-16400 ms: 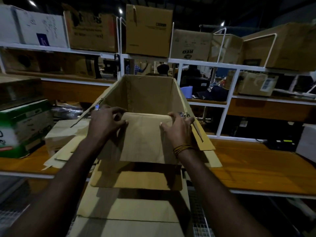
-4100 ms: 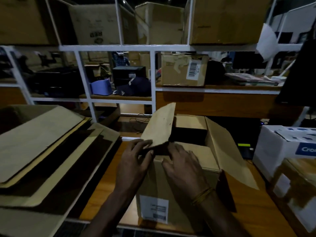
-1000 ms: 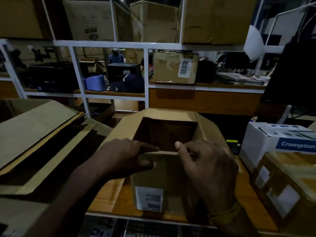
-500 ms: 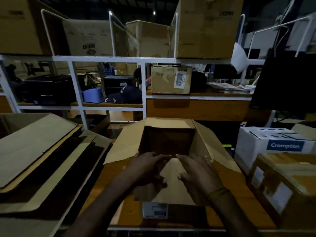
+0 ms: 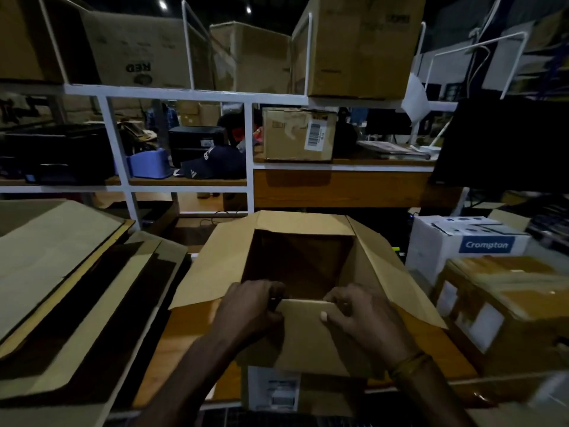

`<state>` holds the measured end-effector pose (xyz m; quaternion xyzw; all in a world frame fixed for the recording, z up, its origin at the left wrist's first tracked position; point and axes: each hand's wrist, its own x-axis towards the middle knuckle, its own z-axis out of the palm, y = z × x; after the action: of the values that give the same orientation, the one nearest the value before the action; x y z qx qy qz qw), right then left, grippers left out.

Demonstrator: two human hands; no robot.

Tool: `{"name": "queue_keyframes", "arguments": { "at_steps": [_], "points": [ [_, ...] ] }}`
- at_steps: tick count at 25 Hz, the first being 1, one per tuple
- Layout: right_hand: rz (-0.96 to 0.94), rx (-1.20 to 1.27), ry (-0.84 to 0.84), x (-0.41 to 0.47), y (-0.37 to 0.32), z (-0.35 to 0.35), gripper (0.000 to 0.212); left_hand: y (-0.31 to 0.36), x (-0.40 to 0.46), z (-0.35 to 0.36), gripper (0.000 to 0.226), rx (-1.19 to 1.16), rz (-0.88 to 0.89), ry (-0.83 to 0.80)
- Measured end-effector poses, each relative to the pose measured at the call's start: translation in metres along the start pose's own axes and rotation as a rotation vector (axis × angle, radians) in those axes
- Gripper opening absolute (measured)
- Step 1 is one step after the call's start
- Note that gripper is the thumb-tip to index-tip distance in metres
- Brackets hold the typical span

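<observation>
An open brown cardboard box point(image 5: 308, 260) stands on the wooden bench in front of me, its four top flaps spread outward and its inside dark. The near flap point(image 5: 308, 337) is folded down toward me over the front wall, above a white label point(image 5: 277, 392). My left hand point(image 5: 249, 312) grips the flap's left end at the fold, fingers curled over the rim. My right hand point(image 5: 363, 318) holds the right end, thumb on the flap's face and fingers curled over the edge.
A stack of flattened cardboard point(image 5: 61, 288) lies to the left. At the right are a white Crompton box point(image 5: 462, 245) and a taped brown box point(image 5: 508, 306). White metal shelving point(image 5: 249, 155) with cartons, a cap and a dark monitor point(image 5: 505, 143) rises behind the bench.
Earlier I handled a larger box, then this one. In the last second the near flap went from upright at the rim to folded down toward me, with both hands staying on it.
</observation>
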<state>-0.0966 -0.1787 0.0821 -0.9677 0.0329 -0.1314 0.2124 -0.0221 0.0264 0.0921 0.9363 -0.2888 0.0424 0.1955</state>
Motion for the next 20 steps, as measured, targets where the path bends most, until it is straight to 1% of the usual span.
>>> {"name": "queue_keyframes", "arguments": {
  "at_steps": [3,5,8,10,12,15,17,20],
  "points": [
    [0.026,0.088,0.005,-0.006,-0.011,0.002,0.025,-0.005,-0.007,-0.006,0.03,-0.065,0.015,-0.088],
    [0.079,0.086,0.006,-0.003,-0.016,-0.001,0.029,-0.002,-0.005,-0.008,0.035,-0.093,0.026,-0.108],
    [0.116,0.025,-0.098,0.02,-0.013,-0.006,0.036,-0.003,0.012,-0.006,0.04,-0.096,0.039,-0.112],
    [0.14,-0.02,-0.158,0.044,-0.002,-0.007,0.048,-0.008,0.034,-0.002,0.042,-0.048,0.032,-0.088],
    [0.154,-0.095,-0.212,0.067,0.008,-0.006,0.06,-0.014,0.062,0.003,0.053,0.006,-0.009,-0.118],
    [0.103,-0.188,-0.323,0.095,0.019,-0.006,0.074,-0.024,0.101,0.012,0.067,0.111,-0.036,-0.228],
    [0.056,-0.221,-0.373,0.112,0.025,-0.008,0.077,-0.033,0.128,0.018,0.071,0.171,-0.003,-0.252],
    [-0.005,-0.241,-0.393,0.142,0.042,-0.011,0.078,-0.045,0.164,0.023,0.074,0.178,0.024,-0.316]
  ]
}}
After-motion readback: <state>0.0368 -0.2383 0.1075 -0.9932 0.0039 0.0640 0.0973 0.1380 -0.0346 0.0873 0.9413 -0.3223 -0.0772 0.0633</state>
